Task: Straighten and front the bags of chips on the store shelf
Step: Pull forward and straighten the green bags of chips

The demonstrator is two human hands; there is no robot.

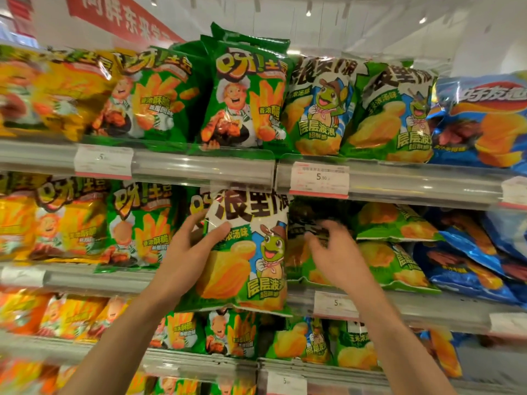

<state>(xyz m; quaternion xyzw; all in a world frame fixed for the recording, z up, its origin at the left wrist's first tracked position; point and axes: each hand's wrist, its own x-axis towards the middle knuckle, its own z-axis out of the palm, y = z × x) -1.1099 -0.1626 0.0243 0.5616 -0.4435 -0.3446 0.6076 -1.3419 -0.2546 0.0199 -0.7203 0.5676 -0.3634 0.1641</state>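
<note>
My left hand [190,246] grips the left edge of a white and green bag of wavy chips with a frog cartoon [245,252], thumb across its front. The bag stands upright in front of the middle shelf [94,277]. My right hand [332,252] is blurred and reaches into the shelf just right of that bag, fingers curled over a dark-topped bag [305,223] lying there. Whether it grips that bag is unclear. More bags of the same kind [396,258] lie flat and tilted further right.
Green fries bags [142,223] and yellow bags [57,223] stand left on the middle shelf, blue bags [473,252] lie right. The top shelf [199,163] holds upright rows of the same kinds. A lower shelf [199,363] carries smaller bags. Price tags [319,178] line the rails.
</note>
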